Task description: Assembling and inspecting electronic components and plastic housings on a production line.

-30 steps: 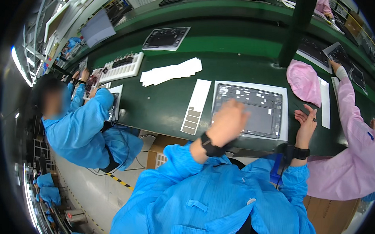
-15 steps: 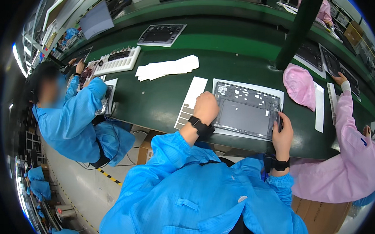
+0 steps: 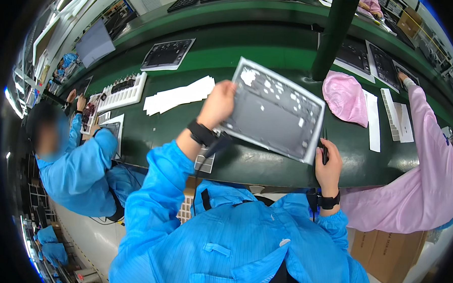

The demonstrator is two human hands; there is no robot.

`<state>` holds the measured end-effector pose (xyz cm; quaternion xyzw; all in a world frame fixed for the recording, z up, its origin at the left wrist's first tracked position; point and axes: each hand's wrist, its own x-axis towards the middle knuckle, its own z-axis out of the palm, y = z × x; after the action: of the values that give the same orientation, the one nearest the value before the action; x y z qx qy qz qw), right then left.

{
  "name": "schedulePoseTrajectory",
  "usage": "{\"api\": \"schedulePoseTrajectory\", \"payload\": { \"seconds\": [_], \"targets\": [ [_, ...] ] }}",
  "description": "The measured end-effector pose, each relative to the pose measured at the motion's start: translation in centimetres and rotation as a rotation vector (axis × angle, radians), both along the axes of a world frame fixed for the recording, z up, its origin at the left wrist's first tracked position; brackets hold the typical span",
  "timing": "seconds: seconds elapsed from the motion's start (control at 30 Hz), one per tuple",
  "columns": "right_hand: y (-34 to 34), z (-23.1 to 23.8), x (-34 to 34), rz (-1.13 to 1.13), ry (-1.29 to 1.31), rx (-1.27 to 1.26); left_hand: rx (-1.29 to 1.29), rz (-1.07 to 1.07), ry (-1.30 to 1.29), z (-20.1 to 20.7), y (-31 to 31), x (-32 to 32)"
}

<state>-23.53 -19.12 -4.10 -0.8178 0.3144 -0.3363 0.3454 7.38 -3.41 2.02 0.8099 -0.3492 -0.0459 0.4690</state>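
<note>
A: Green table (image 3: pixel 270 62) is seen running across the whole view, with the grey panel (image 3: pixel 274 112) lifted off it and tilted up toward the camera. Which hand is it carried by?

B: It's gripped by the left hand (image 3: pixel 217 104), fingers clamped on the panel's left edge. The panel's long axis is laid left to right, sloping down toward the right hand (image 3: pixel 328 165), which sits just below its lower right corner.

A: Is the panel touched by the right hand?

B: Can't be told for sure. Its fingers are closed around a thin dark tool (image 3: pixel 325 146), tip pointed up at the panel's edge, so the left hand is clearly the carrying one.

A: Anything else noted?

B: White strips (image 3: pixel 180 94) are spread out left of the panel, a pink cap (image 3: pixel 345 97) is resting to its right, and a white parts tray (image 3: pixel 121 90) is parked farther left by a co-worker in blue.
</note>
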Motion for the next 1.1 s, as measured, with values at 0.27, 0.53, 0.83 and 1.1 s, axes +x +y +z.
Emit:
{"api": "schedulePoseTrajectory", "payload": {
  "seconds": [0.27,0.53,0.83,1.1],
  "targets": [
    [0.1,0.2,-0.1,-0.048,-0.075,0.100,-0.189,0.012,0.059,5.2,-5.7,21.8],
    [-0.3,0.0,0.4,-0.105,-0.159,0.212,0.748,0.014,-0.838,-7.6,-11.1,43.2],
    [-0.5,-0.1,0.6,0.012,-0.118,0.255,0.570,-0.094,-0.468,-0.1,-23.5,27.3],
    [-0.5,0.3,1.4,0.005,-0.174,0.266,0.602,-0.344,-0.323,-6.6,-44.0,18.7]
  ]
}}
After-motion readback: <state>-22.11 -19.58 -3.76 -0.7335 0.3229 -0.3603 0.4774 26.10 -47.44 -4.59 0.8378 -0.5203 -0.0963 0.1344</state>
